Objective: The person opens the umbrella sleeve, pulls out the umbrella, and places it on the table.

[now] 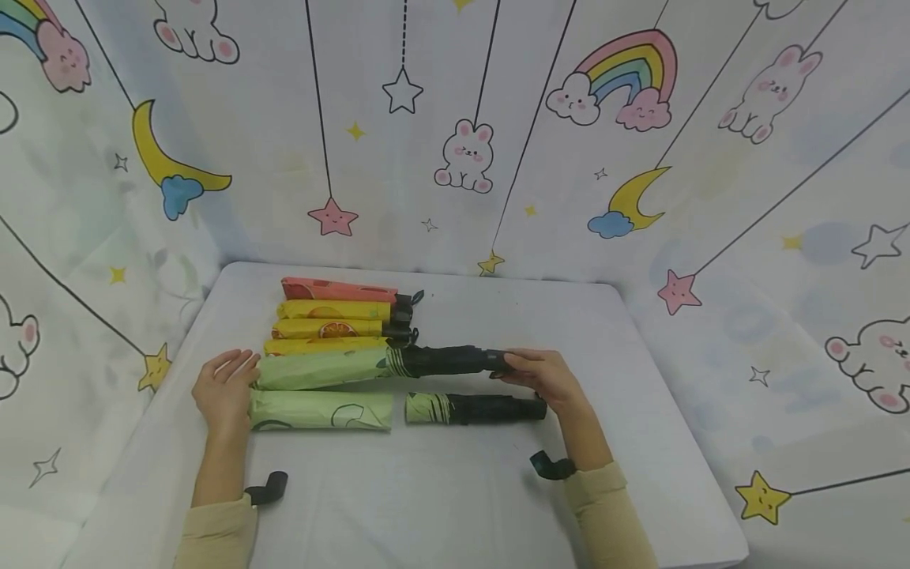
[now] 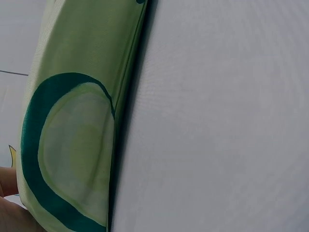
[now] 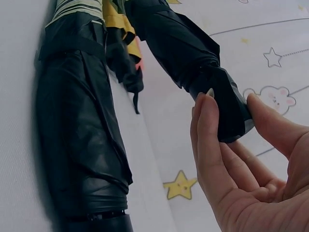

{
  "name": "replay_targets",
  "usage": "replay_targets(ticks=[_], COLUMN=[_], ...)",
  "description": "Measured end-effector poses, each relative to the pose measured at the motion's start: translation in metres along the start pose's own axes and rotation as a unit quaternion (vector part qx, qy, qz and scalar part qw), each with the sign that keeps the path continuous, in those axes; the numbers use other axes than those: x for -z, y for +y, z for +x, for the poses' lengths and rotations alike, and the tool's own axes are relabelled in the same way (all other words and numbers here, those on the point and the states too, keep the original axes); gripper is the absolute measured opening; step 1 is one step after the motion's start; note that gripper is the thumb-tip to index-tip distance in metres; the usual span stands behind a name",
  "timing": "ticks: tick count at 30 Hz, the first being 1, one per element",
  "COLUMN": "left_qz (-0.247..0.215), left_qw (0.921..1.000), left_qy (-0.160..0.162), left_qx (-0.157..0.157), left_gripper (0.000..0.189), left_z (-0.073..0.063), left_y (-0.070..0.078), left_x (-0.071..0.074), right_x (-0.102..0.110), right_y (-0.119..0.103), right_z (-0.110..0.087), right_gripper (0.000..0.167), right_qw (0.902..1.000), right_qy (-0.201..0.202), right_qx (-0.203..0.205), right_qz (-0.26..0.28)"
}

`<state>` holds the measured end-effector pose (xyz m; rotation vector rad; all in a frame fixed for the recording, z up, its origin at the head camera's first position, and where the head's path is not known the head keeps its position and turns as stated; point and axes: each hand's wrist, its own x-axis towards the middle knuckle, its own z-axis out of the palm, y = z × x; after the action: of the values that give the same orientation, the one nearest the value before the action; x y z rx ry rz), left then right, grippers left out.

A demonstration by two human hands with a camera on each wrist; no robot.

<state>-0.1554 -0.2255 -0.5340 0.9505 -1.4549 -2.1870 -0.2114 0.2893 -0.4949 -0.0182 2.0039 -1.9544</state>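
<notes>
In the head view, two light green folded umbrellas with black handle ends lie one above the other. The upper black umbrella (image 1: 444,360) has its striped end at the mouth of a green cover (image 1: 320,370). My right hand (image 1: 543,375) pinches the upper umbrella's black handle (image 3: 224,106) between thumb and fingers. My left hand (image 1: 226,387) holds the far left end of the upper cover. Below lie a second green cover (image 1: 323,411) and, a small gap to its right, a second black umbrella (image 1: 490,408). A round fruit print (image 2: 72,150) fills the left wrist view.
Behind lie a red covered umbrella (image 1: 340,290) and several yellow ones (image 1: 327,328), side by side with black handles to the right. All rest on a white table (image 1: 398,498). A printed cloth (image 1: 398,166) hangs around the back and sides.
</notes>
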Motion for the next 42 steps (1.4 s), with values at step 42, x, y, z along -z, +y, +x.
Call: replay_targets(ticks=[42], left_qz=[-0.005], left_qw=[1.0000], left_qy=[0.000], left_qx=[-0.006], left_gripper=[0.049], left_z=[0.006], left_y=[-0.006], left_x=[0.002], right_x=[0.044], right_y=[0.016], right_z=[-0.016], right_gripper=[0.051], right_qw=[0.9981], right_qy=[0.030], right_qx=[-0.037], right_qz=[0.040])
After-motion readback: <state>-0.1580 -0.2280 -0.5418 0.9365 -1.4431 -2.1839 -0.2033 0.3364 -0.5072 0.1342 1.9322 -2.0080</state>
